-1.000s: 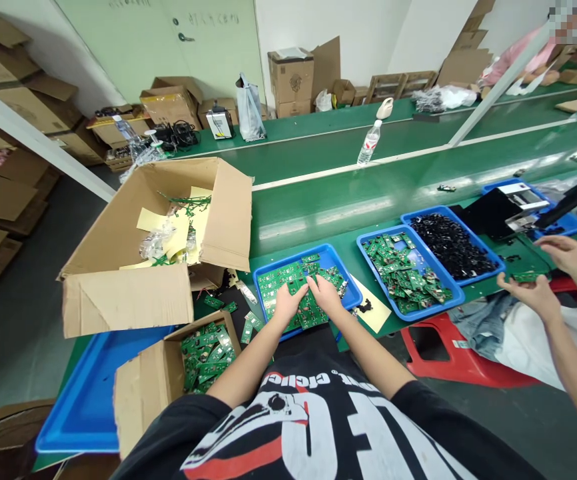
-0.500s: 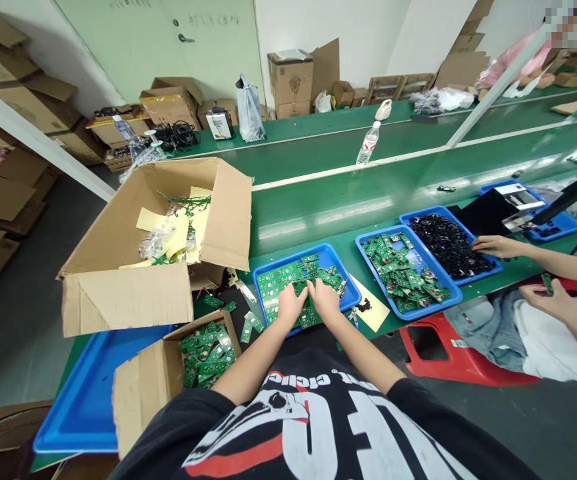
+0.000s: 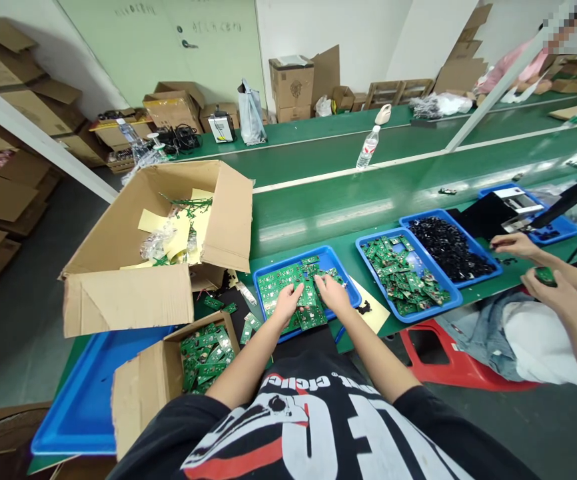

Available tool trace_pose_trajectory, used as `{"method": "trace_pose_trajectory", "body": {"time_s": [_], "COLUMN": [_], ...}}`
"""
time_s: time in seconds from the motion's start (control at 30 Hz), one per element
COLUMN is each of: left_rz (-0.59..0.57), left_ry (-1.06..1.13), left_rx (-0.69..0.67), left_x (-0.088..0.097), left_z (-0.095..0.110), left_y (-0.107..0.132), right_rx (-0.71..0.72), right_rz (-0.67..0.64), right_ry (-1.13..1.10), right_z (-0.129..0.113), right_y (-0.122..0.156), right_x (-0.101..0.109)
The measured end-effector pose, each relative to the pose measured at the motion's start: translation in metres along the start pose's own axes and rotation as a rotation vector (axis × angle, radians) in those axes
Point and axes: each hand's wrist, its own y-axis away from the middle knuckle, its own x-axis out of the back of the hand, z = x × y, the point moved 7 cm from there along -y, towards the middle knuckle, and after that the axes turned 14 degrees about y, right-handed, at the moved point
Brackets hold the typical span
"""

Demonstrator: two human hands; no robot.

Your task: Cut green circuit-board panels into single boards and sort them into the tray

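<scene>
A blue tray [image 3: 347,280] in front of me holds green circuit board panels and loose small boards. My left hand [image 3: 287,305] is closed on a green circuit board [image 3: 307,298], thumb on top, over the tray's middle. My right hand [image 3: 333,295] reaches over the tray's right part, its fingers drawn together beside the small boards. What those fingers pinch, if anything, is too small to make out.
Left stand a large carton [image 3: 133,293] with scraps and a small carton [image 3: 168,367] of boards. To the right are a blue tray of boards [image 3: 408,277] and one of black parts [image 3: 448,247]. A co-worker's hand [image 3: 551,290] holds a small green piece.
My hands, together over the tray before, have drawn apart, the left moving slightly left and the right slightly right. The co-worker's hand has moved away from the black parts.
</scene>
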Motion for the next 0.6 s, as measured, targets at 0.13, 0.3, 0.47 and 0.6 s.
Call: {"method": "trace_pose_trajectory", "body": {"time_s": [0.13,0.3,0.47,0.6], "left_rz": [0.03,0.134,0.189,0.164], "left_ry": [-0.106,-0.325,-0.452,-0.443], "left_rx": [-0.05,-0.129,-0.135,-0.145], "left_x": [-0.001,0.004,0.005,0.003], "left_z": [0.009,0.023,0.023,0.015], "left_y": [0.001,0.003,0.003,0.001], "right_rx": [0.095,0.043,-0.018,-0.023], "right_rz": [-0.02,0.042,0.087,0.077], "right_ry": [-0.159,-0.16,-0.127,-0.163], "right_z": [-0.025,-0.027,-0.02,-0.017], "right_y": [0.01,0.01,0.008,0.006], "right_x": [-0.011,-0.018,-0.021,-0.026]}}
